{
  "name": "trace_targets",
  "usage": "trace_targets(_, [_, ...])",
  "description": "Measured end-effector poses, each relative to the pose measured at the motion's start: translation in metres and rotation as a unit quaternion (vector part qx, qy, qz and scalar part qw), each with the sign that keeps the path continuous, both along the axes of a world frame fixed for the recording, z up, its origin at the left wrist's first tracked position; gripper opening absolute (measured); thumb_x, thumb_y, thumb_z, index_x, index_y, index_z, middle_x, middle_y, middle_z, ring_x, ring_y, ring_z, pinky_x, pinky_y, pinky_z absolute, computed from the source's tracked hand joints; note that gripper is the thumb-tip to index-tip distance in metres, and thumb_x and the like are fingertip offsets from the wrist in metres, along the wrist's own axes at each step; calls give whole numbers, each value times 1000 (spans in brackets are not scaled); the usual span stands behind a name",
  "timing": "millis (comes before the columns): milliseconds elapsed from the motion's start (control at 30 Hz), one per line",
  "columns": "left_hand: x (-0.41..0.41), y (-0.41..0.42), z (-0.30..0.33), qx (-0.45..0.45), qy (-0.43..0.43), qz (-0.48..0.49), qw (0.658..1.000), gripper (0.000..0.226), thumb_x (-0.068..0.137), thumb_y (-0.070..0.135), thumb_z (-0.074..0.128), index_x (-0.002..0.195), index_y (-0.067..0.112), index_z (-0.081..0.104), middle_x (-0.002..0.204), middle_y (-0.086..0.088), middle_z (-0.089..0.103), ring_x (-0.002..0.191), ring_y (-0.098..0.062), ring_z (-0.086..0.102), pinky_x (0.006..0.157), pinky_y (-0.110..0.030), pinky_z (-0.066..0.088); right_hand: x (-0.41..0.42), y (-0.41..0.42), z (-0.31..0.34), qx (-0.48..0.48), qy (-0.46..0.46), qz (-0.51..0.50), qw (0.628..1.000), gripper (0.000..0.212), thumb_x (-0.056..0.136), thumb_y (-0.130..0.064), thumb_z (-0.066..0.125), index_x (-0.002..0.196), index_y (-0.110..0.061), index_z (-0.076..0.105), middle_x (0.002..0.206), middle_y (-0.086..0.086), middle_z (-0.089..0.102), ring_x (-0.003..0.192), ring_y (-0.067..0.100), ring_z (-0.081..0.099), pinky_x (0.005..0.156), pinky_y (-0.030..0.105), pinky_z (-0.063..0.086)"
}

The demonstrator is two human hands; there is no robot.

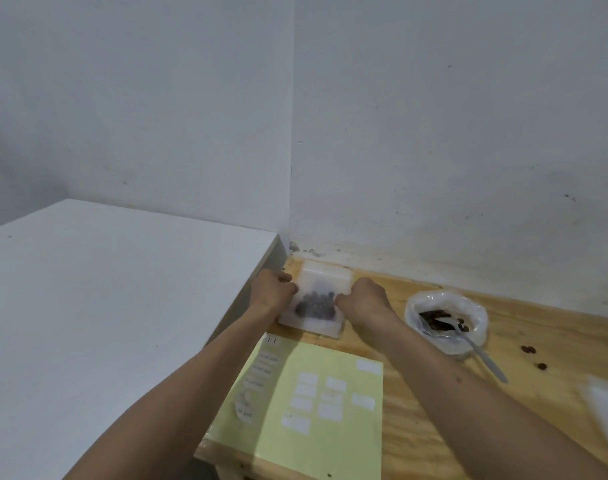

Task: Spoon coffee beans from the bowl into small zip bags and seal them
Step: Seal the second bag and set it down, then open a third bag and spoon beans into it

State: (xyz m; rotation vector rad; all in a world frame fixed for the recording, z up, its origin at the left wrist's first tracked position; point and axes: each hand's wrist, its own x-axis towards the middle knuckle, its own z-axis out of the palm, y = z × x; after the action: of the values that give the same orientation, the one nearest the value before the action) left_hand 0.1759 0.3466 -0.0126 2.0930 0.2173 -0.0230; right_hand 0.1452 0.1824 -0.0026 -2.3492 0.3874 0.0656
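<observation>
A small clear zip bag (pixel 318 299) with dark coffee beans in its lower half lies over a white square block in the table's far left corner. My left hand (pixel 273 289) pinches the bag's left edge and my right hand (pixel 363 299) pinches its right edge, both with curled fingers. To the right stands the bowl (pixel 446 318), lined with clear plastic and holding a few brown beans. A metal spoon (pixel 469 344) rests in it, its handle pointing toward me and to the right.
A yellow sticker sheet (pixel 313 410) with white labels lies on the wooden table (pixel 434 427) near me. A white cabinet top (pixel 105 306) borders the left side. Three loose beans (pixel 533 355) lie right of the bowl. Something white and blurred (pixel 607 407) sits at the right edge.
</observation>
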Motion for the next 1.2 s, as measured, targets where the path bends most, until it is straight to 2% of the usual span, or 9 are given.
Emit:
trace_targets(300, [-39,-59,52,41,-167,-31,985,33,98,20,59,129,10,67,118,-8,72,106,-22,66,86,-26,44,-31,-76,70,-38,-74,5,996,33,85,-17,61,61,-16,39,57,4,33,62,23,48,60,31,34])
trace_targets(433, [-70,-127,70,-22,-206,-108,972,27,94,20,62,118,14,73,97,1,70,92,-16,66,82,-25,43,-80,-148,89,-48,-94,-67,992,27,84,-17,63,61,-5,55,74,26,66,61,19,47,62,31,41])
trace_targets(600, [-125,-221,84,-55,-220,-251,941,26,96,21,62,119,16,72,102,2,70,94,-14,64,85,-27,49,-154,-245,86,-91,-48,-145,984,23,87,-16,64,69,-2,68,89,22,76,60,22,54,58,31,45])
trace_targets(733, [-161,-288,73,33,-147,-375,915,31,95,20,61,124,10,68,108,-5,68,100,-20,64,82,-25,45,-206,-303,68,-107,15,-201,974,23,88,-22,70,84,0,75,84,14,74,80,30,72,76,43,62])
trace_targets(800, [-174,-314,56,102,-95,-399,906,9,93,17,59,95,14,68,89,-4,62,80,-19,61,68,-27,41,-226,-318,53,-103,44,-213,971,27,90,-22,70,71,-5,62,70,11,62,75,30,70,72,42,63])
trace_targets(867, [-184,-332,33,135,-41,-387,911,33,91,9,56,65,18,37,65,1,35,53,-15,32,51,-27,24,-239,-328,36,-114,72,-228,964,38,91,-23,69,63,-9,48,59,8,51,62,29,62,61,37,57])
trace_targets(967, [-194,-343,15,127,17,-382,915,42,89,1,52,66,20,22,63,1,21,51,-15,17,48,-30,13,-250,-335,11,-121,97,-234,960,46,94,-34,68,63,-12,43,58,5,49,53,24,52,57,30,44])
trace_targets(1100, [-190,-352,-1,63,51,-348,934,45,88,1,61,67,22,26,69,3,28,69,-18,39,62,-31,32,-252,-341,-5,-81,95,-249,960,51,89,-40,76,60,-12,43,58,3,49,50,18,50,43,24,35])
trace_targets(1200, [-189,-351,-3,22,70,-324,943,16,89,4,68,90,13,55,90,-4,50,90,-26,56,76,-34,44,-248,-348,-10,-34,77,-273,958,44,86,-28,80,58,-11,51,60,5,53,54,21,54,45,23,36])
